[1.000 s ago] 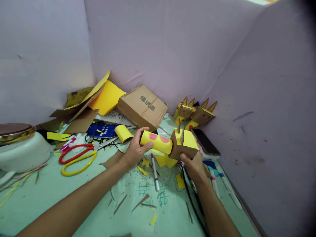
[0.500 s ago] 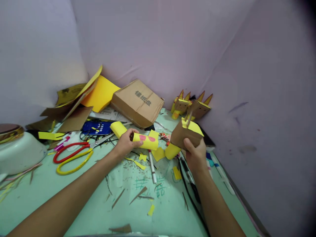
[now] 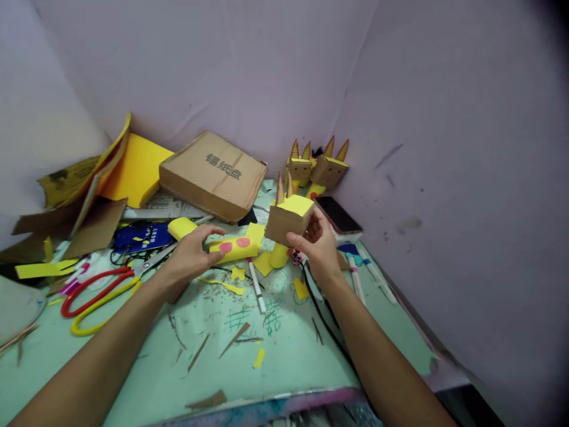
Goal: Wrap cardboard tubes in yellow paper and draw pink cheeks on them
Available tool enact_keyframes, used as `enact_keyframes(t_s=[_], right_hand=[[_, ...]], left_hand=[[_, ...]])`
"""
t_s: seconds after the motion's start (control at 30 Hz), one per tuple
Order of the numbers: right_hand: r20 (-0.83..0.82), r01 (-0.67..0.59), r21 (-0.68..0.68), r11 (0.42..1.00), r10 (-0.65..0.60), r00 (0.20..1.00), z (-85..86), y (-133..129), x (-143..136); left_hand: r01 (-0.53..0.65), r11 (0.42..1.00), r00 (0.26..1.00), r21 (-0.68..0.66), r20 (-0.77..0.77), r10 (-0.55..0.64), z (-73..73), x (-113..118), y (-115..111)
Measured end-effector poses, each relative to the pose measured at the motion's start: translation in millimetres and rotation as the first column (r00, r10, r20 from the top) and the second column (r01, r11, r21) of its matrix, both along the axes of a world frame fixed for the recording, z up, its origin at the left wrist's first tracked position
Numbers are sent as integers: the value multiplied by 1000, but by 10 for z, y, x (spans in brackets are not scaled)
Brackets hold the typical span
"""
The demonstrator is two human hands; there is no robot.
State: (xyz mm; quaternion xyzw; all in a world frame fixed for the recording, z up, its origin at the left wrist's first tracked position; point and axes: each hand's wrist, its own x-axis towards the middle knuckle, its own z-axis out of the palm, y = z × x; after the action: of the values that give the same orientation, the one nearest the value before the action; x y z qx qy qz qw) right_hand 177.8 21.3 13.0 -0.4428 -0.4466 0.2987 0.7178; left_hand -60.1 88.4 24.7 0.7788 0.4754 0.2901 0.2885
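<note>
My right hand point(image 3: 320, 243) grips a small cardboard box head point(image 3: 287, 224) with a yellow top and two pointed, striped ears. A yellow paper tube point(image 3: 279, 255) shows just beneath the head; I cannot tell whether they are joined. My left hand point(image 3: 193, 254) is open at the near end of a yellow paper roll point(image 3: 235, 248) with pink spots, its thumb by the roll and fingers apart. Behind that hand lies another yellow roll point(image 3: 181, 227). Yellow paper pieces point(image 3: 263, 263) and a white marker point(image 3: 256, 287) lie close to the spotted roll.
Scissors point(image 3: 104, 290) with red and yellow handles lie at left. A cardboard box point(image 3: 213, 172) and yellow sheets point(image 3: 136, 169) lean at the back. Two eared cardboard figures point(image 3: 329, 172) stand by the wall, near a phone point(image 3: 338, 214). Markers point(image 3: 377, 279) and a black cable point(image 3: 322, 317) lie right.
The view has swung to the right. My right hand has turned the cardboard head, so its ears point up. My left hand's fingers have spread from the spotted roll.
</note>
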Motion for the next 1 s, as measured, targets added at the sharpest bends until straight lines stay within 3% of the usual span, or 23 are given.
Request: enact_keyframes(t_s=[0.13, 0.2, 0.3, 0.37, 0.47, 0.53, 0.63, 0.83, 0.9, 1.0], right_hand=[[-44, -96, 67, 993, 99, 994, -45, -11, 46], [-59, -130, 78, 988, 135, 989, -42, -32, 64], [-77, -176, 83, 981, 183, 980, -10, -71, 83], [-84, -207, 73, 976, 212, 974, 9, -86, 92], [-72, -188, 58, 980, 192, 979, 10, -75, 99], [-57, -173, 58, 983, 176, 983, 2, -54, 87], [-36, -175, 54, 983, 177, 984, -2, -37, 20], [33, -13, 3, 1000, 13, 999, -33, -97, -288], [96, -3, 16, 1000, 2, 995, -66, -109, -372], [118, 6, 34, 999, -10, 993, -103, -106, -420]], left_hand=[[108, 986, 985, 125, -146, -89, 125, -107, -17], [112, 969, 983, 220, -170, -75, 171, -179, -2], [-64, 947, 991, 315, -91, 98, 218, -294, 46], [-171, 937, 981, 305, -40, 192, 226, -343, 74], [-183, 953, 981, 241, -15, 193, 204, -317, 59], [-143, 976, 990, 161, 26, 141, 178, -231, 0], [15, 1000, 977, -27, 215, -9, 134, -58, -132], [287, 936, 835, -201, 531, -142, 87, 232, -391], [362, 902, 800, -235, 575, -172, 118, 305, -470], [368, 895, 828, -254, 528, -190, 210, 396, -576]])
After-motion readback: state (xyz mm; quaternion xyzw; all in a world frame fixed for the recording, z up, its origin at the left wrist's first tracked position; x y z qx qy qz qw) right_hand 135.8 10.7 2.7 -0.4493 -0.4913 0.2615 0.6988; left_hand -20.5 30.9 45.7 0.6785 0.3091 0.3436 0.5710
